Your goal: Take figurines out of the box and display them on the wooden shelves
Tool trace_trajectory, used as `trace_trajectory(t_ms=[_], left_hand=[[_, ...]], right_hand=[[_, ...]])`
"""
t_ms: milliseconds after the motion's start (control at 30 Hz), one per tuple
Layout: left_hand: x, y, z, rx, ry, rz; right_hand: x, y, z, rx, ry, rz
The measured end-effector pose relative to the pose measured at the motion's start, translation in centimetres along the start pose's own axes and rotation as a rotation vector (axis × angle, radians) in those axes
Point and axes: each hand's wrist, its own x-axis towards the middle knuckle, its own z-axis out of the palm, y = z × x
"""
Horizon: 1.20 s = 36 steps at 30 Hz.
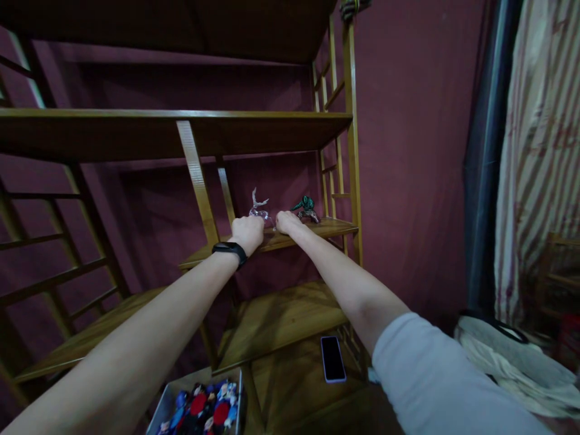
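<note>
I think I'm seating the glass figurine [259, 208] on the shelf [333, 228], with the fingers of my left hand [247, 233] and right hand [287, 222] curled at its base, hold unclear; release gently.

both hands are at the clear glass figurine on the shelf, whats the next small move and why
Probably steady the clear glass animal figurine and ease it slightly left, slowly. The left hand and right hand meet at its base on the narrow wooden shelf, their grip hidden from view. The dark green figurine stands close beside the right hand, so a knock looks possible.
</note>
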Motion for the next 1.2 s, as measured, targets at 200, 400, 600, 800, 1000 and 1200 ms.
trace_trajectory(t_ms=[200, 400, 600, 800, 1000, 1200], left_hand=[[-6.3, 2.3, -3.2, -0.058, 0.108, 0.113], [-17.8, 5.4, 0.2, -0.22, -0.059, 0.264], [-29.6, 4.8, 11.1, -0.28, -0.467, 0.118], [-37.3, -1.0, 19.6, -0.285, -0.609, -0.134], [-40.1, -7.3, 23.6, -0.311, -0.696, -0.434], [-39.7, -11.8, 28.3, -0.406, -0.653, -0.67]], right_hand=[[-2.6, -0.1, -1.3, 0.039, 0.062, -0.045], [-11.8, -1.1, -1.7, 0.397, 0.337, -0.338], [-25.5, -2.6, 6.1, 0.792, 0.082, -0.342], [-33.3, -5.5, 19.1, 0.985, -0.313, -0.162], [-34.9, -9.3, 25.8, 0.952, -0.506, -0.098], [-33.5, -12.5, 32.2, 0.902, -0.569, -0.04]])
